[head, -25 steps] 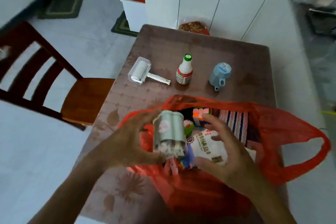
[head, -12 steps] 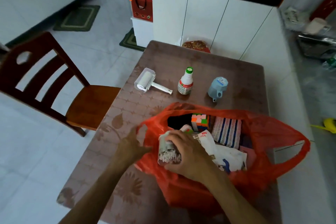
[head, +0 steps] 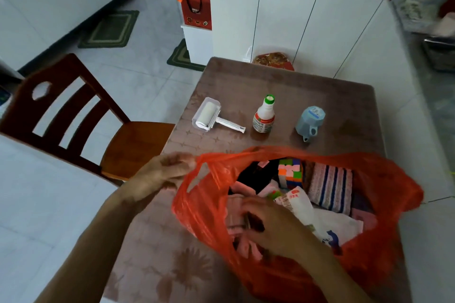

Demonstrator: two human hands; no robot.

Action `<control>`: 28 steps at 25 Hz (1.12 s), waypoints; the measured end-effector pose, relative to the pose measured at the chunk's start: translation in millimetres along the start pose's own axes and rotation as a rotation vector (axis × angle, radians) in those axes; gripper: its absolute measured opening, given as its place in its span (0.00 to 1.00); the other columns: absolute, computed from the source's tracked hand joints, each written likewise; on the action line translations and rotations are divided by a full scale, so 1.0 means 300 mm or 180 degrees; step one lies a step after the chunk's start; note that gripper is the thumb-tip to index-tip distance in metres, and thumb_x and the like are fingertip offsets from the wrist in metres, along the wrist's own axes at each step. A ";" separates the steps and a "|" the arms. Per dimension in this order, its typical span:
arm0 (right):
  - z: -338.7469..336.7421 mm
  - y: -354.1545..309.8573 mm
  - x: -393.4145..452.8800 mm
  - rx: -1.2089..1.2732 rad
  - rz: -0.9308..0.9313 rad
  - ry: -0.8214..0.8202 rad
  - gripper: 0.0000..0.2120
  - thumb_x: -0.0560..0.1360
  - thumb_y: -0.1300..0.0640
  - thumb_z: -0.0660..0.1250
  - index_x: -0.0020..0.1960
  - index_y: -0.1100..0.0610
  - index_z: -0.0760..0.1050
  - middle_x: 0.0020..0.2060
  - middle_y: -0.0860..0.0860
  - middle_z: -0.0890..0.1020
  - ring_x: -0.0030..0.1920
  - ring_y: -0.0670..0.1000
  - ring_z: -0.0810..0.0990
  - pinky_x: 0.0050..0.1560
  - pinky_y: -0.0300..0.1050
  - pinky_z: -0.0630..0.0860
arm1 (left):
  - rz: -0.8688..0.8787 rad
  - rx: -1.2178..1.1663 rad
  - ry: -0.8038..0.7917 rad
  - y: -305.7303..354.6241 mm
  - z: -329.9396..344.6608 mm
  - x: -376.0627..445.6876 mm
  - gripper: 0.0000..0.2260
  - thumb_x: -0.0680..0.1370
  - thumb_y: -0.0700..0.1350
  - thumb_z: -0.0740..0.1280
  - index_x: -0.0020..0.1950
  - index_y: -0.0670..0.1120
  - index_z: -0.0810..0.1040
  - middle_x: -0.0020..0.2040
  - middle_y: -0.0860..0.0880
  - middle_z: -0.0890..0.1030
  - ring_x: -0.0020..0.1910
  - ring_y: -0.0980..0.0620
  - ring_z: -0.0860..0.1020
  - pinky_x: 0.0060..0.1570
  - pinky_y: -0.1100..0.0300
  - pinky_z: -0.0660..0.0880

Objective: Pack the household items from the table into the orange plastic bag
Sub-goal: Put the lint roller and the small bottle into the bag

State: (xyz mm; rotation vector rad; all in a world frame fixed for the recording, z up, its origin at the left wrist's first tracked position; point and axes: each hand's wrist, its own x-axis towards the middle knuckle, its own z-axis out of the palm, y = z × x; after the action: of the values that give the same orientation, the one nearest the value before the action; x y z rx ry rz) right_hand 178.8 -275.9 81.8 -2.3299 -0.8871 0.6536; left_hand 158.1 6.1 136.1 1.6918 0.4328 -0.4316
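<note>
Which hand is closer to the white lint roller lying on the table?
Left. The left hand pinches the orange plastic bag rim, just below the white lint roller. The right hand is farther away, down inside the bag.

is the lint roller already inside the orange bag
No, the lint roller lies on the table, beyond the orange bag, left of the bottle.

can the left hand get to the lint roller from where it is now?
Probably yes. The left hand only pinches the orange bag's rim, and the lint roller lies beyond it with bare table between; it must drop the rim first.
</note>
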 end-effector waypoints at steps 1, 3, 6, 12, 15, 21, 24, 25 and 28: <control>-0.057 0.005 -0.012 0.0304 0.0190 0.0281 0.14 0.73 0.46 0.67 0.57 0.46 0.77 0.55 0.39 0.79 0.55 0.39 0.76 0.54 0.43 0.76 | 0.0021 -0.0129 0.0109 0.007 -0.038 0.060 0.20 0.70 0.61 0.71 0.58 0.52 0.79 0.51 0.49 0.85 0.48 0.47 0.83 0.45 0.54 0.77; -0.150 0.017 -0.019 0.0802 0.0618 0.0837 0.09 0.75 0.53 0.71 0.54 0.43 0.78 0.49 0.38 0.82 0.52 0.37 0.79 0.50 0.39 0.76 | -0.0059 0.0042 0.0764 0.019 -0.087 0.249 0.20 0.72 0.61 0.69 0.59 0.51 0.78 0.52 0.48 0.84 0.49 0.47 0.81 0.46 0.52 0.76; -0.179 0.025 -0.003 0.1202 0.1092 0.1218 0.12 0.75 0.58 0.72 0.52 0.41 0.81 0.46 0.39 0.84 0.49 0.39 0.82 0.49 0.40 0.79 | -0.0080 0.1322 0.1369 0.026 -0.075 0.624 0.23 0.72 0.51 0.73 0.64 0.44 0.74 0.59 0.42 0.79 0.53 0.44 0.78 0.49 0.50 0.77; -0.118 0.039 0.014 0.1428 0.1560 0.1459 0.10 0.72 0.55 0.75 0.43 0.39 0.84 0.51 0.44 0.86 0.52 0.45 0.84 0.54 0.41 0.77 | -0.0333 0.2908 0.1378 -0.114 -0.055 1.134 0.48 0.69 0.57 0.74 0.77 0.45 0.49 0.72 0.36 0.63 0.69 0.34 0.64 0.67 0.40 0.64; -0.140 0.056 -0.037 0.0985 0.1514 0.1690 0.14 0.73 0.56 0.74 0.52 0.38 0.80 0.50 0.35 0.84 0.50 0.38 0.82 0.49 0.30 0.75 | -0.0337 0.2720 0.1404 -0.163 -0.039 1.159 0.52 0.67 0.59 0.76 0.77 0.46 0.45 0.72 0.32 0.62 0.68 0.30 0.64 0.65 0.38 0.65; -0.181 0.086 -0.134 0.0507 0.1853 0.1818 0.21 0.69 0.65 0.77 0.42 0.36 0.82 0.44 0.32 0.83 0.46 0.33 0.80 0.43 0.23 0.72 | -0.0167 0.0384 0.1081 -0.167 0.009 0.708 0.37 0.70 0.51 0.75 0.73 0.47 0.60 0.67 0.40 0.72 0.57 0.39 0.76 0.53 0.42 0.77; -0.249 0.070 -0.230 0.0369 0.1819 0.2089 0.23 0.67 0.64 0.79 0.45 0.35 0.82 0.50 0.42 0.84 0.53 0.46 0.83 0.59 0.43 0.76 | 0.0854 -0.0360 0.0887 0.041 -0.066 0.363 0.35 0.70 0.54 0.75 0.72 0.63 0.61 0.66 0.51 0.72 0.59 0.46 0.76 0.50 0.47 0.80; -0.275 0.062 -0.257 0.0472 0.1738 0.2072 0.22 0.69 0.63 0.78 0.47 0.35 0.81 0.53 0.43 0.83 0.55 0.48 0.82 0.59 0.50 0.76 | 0.1084 -0.0416 0.0609 0.142 -0.070 0.252 0.34 0.68 0.57 0.75 0.69 0.70 0.61 0.65 0.57 0.72 0.58 0.49 0.77 0.50 0.49 0.81; -0.362 0.059 -0.327 -0.0217 0.1422 0.2145 0.23 0.67 0.62 0.79 0.52 0.39 0.78 0.57 0.45 0.82 0.59 0.52 0.80 0.59 0.52 0.75 | 0.1254 0.0387 -0.0187 0.343 0.083 0.029 0.39 0.64 0.64 0.72 0.66 0.79 0.52 0.61 0.71 0.67 0.54 0.62 0.78 0.50 0.57 0.78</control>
State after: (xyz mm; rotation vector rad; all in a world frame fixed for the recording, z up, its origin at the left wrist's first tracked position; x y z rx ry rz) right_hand 187.4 -391.7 172.7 -2.5673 -0.0855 -0.0299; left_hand 217.2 -34.1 214.7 1.8253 0.0249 -0.2197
